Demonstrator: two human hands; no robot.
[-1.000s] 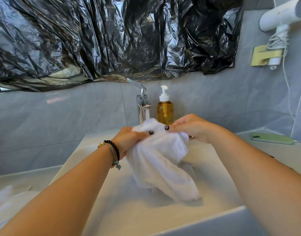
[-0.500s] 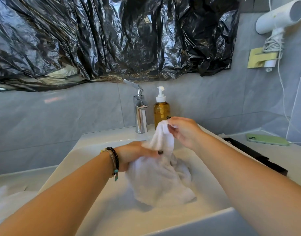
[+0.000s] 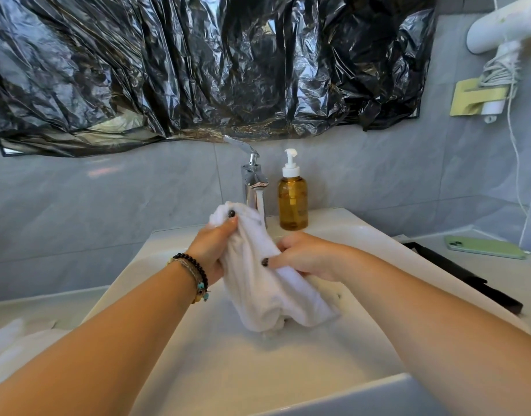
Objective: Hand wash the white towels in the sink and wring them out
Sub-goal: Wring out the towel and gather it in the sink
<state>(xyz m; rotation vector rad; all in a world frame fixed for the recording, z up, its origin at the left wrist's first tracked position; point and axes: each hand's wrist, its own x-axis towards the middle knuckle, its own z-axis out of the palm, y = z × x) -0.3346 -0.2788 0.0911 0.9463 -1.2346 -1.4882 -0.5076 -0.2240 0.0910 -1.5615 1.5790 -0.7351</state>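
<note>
both hands (image 3: 211, 246) gripping towel (image 3: 259, 283), over sink (image 3: 288, 370)

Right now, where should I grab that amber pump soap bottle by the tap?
Take the amber pump soap bottle round its straight cylindrical body, from the right or front. It stands upright on the sink ledge, the chrome tap stands close on its left, and the slim white pump top looks a poor handle.

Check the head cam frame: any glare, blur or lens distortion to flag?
Head view: glare streaks on the crinkled black plastic sheet and on the chrome faucet; wide-angle bowing bends the sheet's lower edge and the sink rim; the white towel is bright with little texture; both forearms look soft near the frame bottom; the amber soap bottle is sharp.
</note>
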